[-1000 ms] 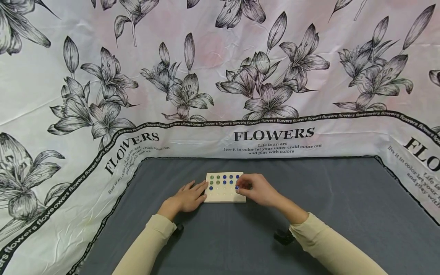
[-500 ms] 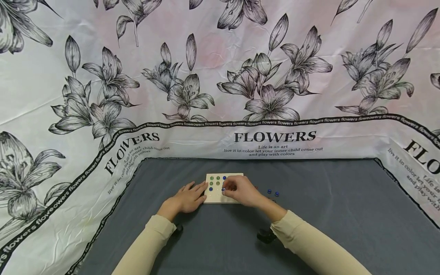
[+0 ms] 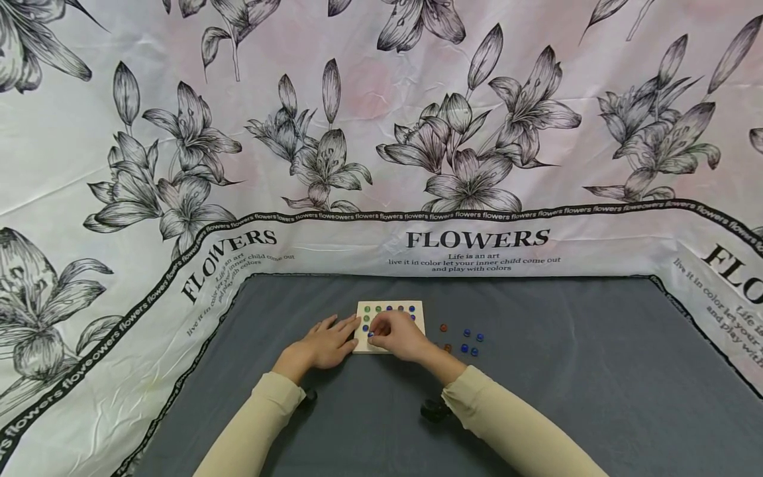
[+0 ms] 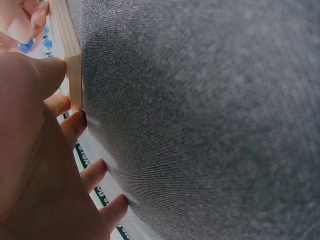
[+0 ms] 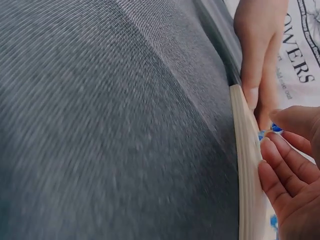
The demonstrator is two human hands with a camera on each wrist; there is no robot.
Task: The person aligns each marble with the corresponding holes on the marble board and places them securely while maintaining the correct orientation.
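Note:
A pale wooden peg board (image 3: 417,310) lies on the grey cloth (image 3: 536,371), with green and blue beads seated in its top rows. My left hand (image 3: 334,339) lies flat beside it, straight fingers touching the board's left edge (image 4: 75,80). Over the board's lower left part, my right hand (image 3: 387,334) pinches a small blue bead (image 3: 370,334) between thumb and fingertips (image 5: 280,150). The right wrist view shows the board's side (image 5: 247,170) and the left hand (image 5: 257,55) behind it. The hand hides most of the lower holes.
Several loose blue beads (image 3: 471,341) and two orange ones (image 3: 443,327) lie on the cloth just right of the board. A flower-printed sheet (image 3: 381,132) rises behind and at both sides. Dark wrist cameras (image 3: 434,409) sit under each forearm.
My right hand has moved left across the board, from its right edge to its lower left part, uncovering the loose beads on the cloth. The left hand has stayed put.

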